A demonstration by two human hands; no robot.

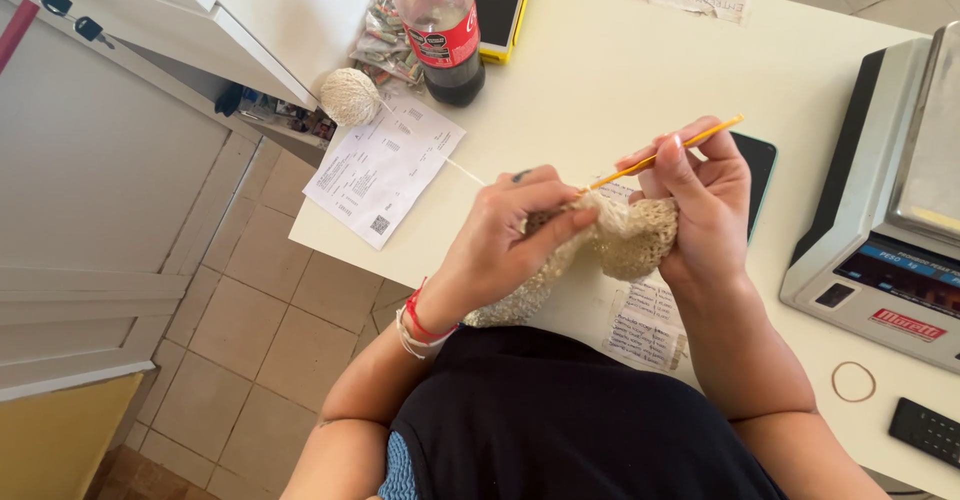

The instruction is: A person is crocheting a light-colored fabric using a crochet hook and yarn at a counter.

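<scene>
Two hands are working a beige crocheted piece over a white table.

The left hand (505,240) is pinching the beige, open-mesh crocheted fabric (620,245) between thumb and curled fingers, seemingly keeping it taut. The right hand (700,200), just beside it, is closing its fingers around a thin orange crochet hook (665,155) angled into the fabric's top edge. A pale strand is running from the left hand away to a round cream yarn ball (350,97), lying well beyond it on the white table (600,70).
</scene>
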